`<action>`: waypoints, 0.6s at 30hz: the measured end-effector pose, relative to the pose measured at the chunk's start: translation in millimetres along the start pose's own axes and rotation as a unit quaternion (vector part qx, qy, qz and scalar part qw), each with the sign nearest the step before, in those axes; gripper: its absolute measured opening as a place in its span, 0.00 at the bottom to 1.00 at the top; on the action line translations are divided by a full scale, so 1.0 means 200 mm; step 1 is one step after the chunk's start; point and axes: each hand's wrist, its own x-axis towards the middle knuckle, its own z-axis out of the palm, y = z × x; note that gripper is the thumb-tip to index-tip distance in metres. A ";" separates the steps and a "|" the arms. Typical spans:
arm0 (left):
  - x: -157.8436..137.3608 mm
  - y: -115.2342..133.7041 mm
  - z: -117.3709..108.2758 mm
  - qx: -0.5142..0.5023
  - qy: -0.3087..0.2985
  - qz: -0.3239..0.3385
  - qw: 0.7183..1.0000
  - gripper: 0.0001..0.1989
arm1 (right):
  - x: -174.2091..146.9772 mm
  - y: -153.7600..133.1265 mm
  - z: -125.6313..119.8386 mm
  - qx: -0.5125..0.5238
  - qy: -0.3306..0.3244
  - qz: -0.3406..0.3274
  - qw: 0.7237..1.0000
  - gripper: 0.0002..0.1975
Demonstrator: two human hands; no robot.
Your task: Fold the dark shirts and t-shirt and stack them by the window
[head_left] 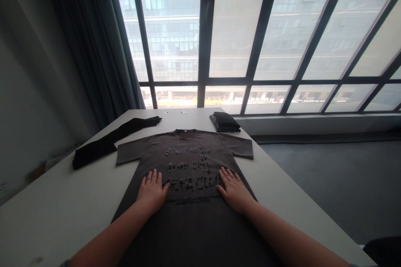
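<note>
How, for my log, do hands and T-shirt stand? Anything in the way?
Left hand, right hand: palms down on printed T-shirt. Spread front up on white table. Nothing but hands seen atop; black garment close by one sleeve.

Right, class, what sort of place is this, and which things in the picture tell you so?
Probably an office or workroom, though the picture cannot settle which. The signs are the wide window facing a large building, the long dark curtain, and the white table with a T-shirt spread on it.
</note>
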 end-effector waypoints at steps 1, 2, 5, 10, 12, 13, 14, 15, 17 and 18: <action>0.01 0.09 -0.03 -0.010 0.005 0.040 0.999 0.37 | 0.00 0.00 0.00 0.000 0.001 0.000 1.000 0.41; 0.02 0.19 -0.06 -0.024 0.006 0.091 0.996 0.37 | 0.00 0.00 0.01 0.001 0.003 0.000 1.000 0.41; 0.05 0.45 -0.09 -0.064 -0.004 0.206 0.976 0.36 | 0.00 0.01 0.01 0.000 0.007 -0.001 1.000 0.42; 0.04 0.55 -0.01 -0.095 -0.060 0.291 0.950 0.36 | 0.00 0.00 0.01 0.000 0.003 0.001 1.000 0.42; 0.03 0.49 -0.02 -0.095 -0.071 0.258 0.959 0.35 | 0.00 0.00 0.01 0.001 0.003 0.000 1.000 0.43; 0.02 0.45 -0.03 -0.091 -0.081 0.242 0.962 0.35 | 0.00 0.00 0.01 0.002 0.003 -0.001 1.000 0.43; 0.02 0.41 -0.05 -0.087 -0.093 0.229 0.965 0.34 | 0.00 0.00 0.01 0.002 0.003 -0.001 1.000 0.43; 0.03 0.38 -0.06 -0.084 -0.102 0.220 0.966 0.34 | 0.00 0.00 0.01 0.004 0.001 -0.001 1.000 0.43; 0.03 0.33 -0.09 -0.083 -0.110 0.210 0.968 0.34 | 0.00 0.00 0.00 0.008 -0.003 0.000 1.000 0.43; 0.04 0.31 -0.09 -0.081 -0.112 0.205 0.969 0.33 | 0.00 0.00 0.00 0.009 -0.005 0.001 1.000 0.43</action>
